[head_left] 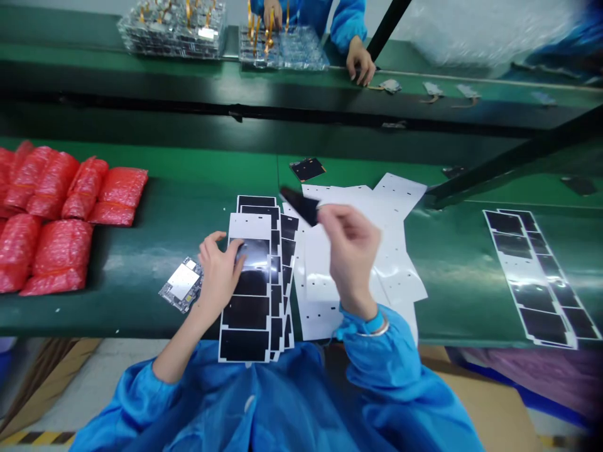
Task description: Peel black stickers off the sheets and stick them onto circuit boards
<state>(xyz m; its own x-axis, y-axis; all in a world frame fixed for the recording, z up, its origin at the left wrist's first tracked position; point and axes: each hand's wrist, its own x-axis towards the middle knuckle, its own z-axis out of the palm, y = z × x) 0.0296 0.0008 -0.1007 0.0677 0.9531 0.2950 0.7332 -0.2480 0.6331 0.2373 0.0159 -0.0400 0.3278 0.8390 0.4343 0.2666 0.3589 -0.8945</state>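
Note:
Pinched in my right hand [353, 254] is a black rectangular sticker [301, 206], held up in the air over white sheets and slightly blurred. My left hand [219, 270] rests at the upper left of a stack of white backing sheets with black stickers [245, 312], thumb and fingers apart. The top backing sheet has a bare white patch at its upper end. Left of that hand lies a circuit board [183, 284] with a white label, partly behind the wrist. Beneath my right hand, blank white sheets [318, 276] lie in an overlapping pile.
Red bubble-wrap packs [61, 251] fill the left side. A board with a black sticker [308, 169] lies beyond the stack. More sticker sheets [541, 279] lie far right. Across the line, a co-worker's hand [360, 61] is near small parts and stacked clear trays [174, 31]. A dark post [518, 154] slants at right.

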